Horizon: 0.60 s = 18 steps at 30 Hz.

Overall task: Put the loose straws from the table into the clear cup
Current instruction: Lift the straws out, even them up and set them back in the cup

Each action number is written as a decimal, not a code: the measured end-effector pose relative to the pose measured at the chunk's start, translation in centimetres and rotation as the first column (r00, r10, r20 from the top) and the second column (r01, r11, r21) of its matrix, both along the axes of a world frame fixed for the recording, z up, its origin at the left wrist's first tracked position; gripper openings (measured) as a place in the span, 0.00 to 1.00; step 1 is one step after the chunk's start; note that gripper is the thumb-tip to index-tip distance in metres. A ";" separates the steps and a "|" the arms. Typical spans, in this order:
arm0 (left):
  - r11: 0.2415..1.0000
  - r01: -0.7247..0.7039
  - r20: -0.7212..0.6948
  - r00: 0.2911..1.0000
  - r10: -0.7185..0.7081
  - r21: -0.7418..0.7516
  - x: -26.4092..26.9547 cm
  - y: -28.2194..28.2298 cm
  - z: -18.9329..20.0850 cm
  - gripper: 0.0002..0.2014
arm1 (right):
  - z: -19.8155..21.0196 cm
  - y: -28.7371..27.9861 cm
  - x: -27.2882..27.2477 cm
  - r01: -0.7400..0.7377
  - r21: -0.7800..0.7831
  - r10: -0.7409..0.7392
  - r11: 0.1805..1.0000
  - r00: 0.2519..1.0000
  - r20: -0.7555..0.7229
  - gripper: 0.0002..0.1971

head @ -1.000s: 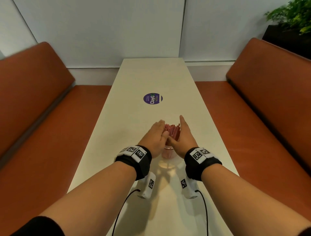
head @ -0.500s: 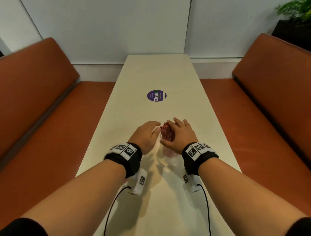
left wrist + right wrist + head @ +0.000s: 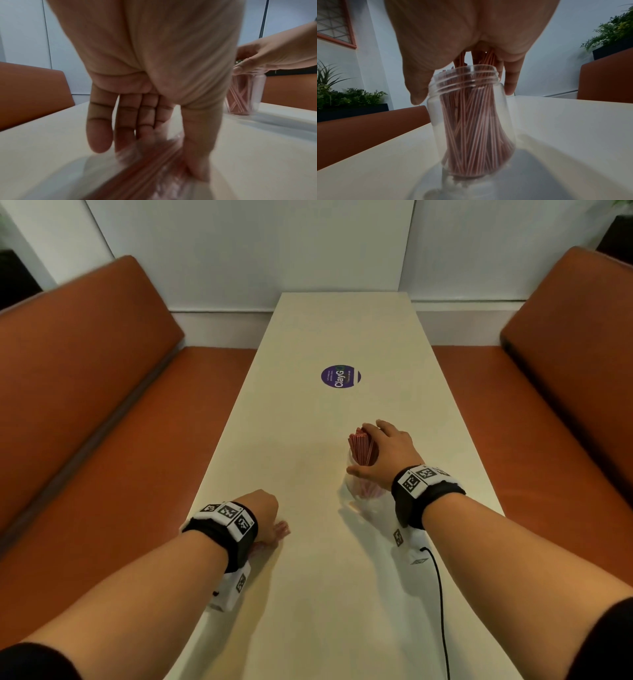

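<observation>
Left hand (image 3: 262,510) now away from clear cup (image 3: 471,119), fingers straight on loose straws (image 3: 154,166) (right hand (image 3: 385,453) clasping cupped straws (image 3: 361,445)).

far table: bare cream tabletop (image 3: 342,330), flat purple round sticker (image 3: 340,376) | mouth of clear plastic cup (image 3: 471,108): blocked by red straw bundle (image 3: 361,445) and right hand (image 3: 390,453)

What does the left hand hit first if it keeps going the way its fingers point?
Probably the loose straws lying on the table right at the fingertips of the left hand; the wrist view is blurred, so contact may already be made. The clear cup sits off to the right, outside that line.
</observation>
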<state>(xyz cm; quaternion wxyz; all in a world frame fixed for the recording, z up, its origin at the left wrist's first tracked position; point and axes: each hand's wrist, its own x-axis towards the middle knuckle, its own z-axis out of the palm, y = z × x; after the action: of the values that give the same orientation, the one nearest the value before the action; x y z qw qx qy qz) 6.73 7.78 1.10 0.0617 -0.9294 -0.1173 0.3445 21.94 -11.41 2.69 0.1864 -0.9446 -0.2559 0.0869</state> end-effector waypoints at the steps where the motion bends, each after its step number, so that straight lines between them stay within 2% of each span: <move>1: 1.000 0.025 0.005 1.000 -0.025 0.008 0.0 -0.2 -0.1 0.21 | 0.2 0.0 0.0 -0.001 -0.013 0.001 1.000 1.000 0.009 0.49; 5: 0.999 0.039 0.053 0.998 -0.038 -0.018 -0.2 -0.2 -1.2 0.23 | 1.1 0.0 -0.5 0.033 -0.050 -0.027 0.998 0.993 0.117 0.51; 9: 0.995 -0.084 -0.071 0.994 0.080 -0.056 0.3 -1.1 -1.3 0.17 | 2.5 -0.7 -1.7 0.115 0.161 -0.147 0.980 0.969 0.199 0.45; 11: 0.991 -0.121 -0.083 0.990 0.116 -0.058 0.1 -1.3 -0.8 0.12 | 3.3 -1.2 -2.6 0.159 0.257 -0.215 0.953 0.954 0.210 0.42; 13: 0.988 -0.123 0.039 0.991 0.127 -0.094 -0.5 -1.2 0.0 0.14 | 4.0 -1.7 -3.6 0.184 0.354 -0.265 0.917 0.945 0.195 0.39; 16: 0.936 -0.170 0.275 0.926 0.258 -0.307 -1.4 -1.2 2.6 0.15 | 4.4 -2.3 -5.8 0.153 0.549 -0.255 0.821 0.960 0.113 0.34; 18: 0.824 -0.166 0.377 0.828 0.415 -0.541 -1.1 -1.7 4.4 0.14 | 4.2 -2.3 -7.4 0.140 0.565 -0.173 0.813 0.985 0.005 0.29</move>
<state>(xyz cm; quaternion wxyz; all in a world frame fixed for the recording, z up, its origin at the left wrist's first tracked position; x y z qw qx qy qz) 5.62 6.05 5.52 -0.2596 -0.9396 -0.1833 0.1273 14.53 -13.75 6.93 0.4553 -0.8677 -0.1965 -0.0343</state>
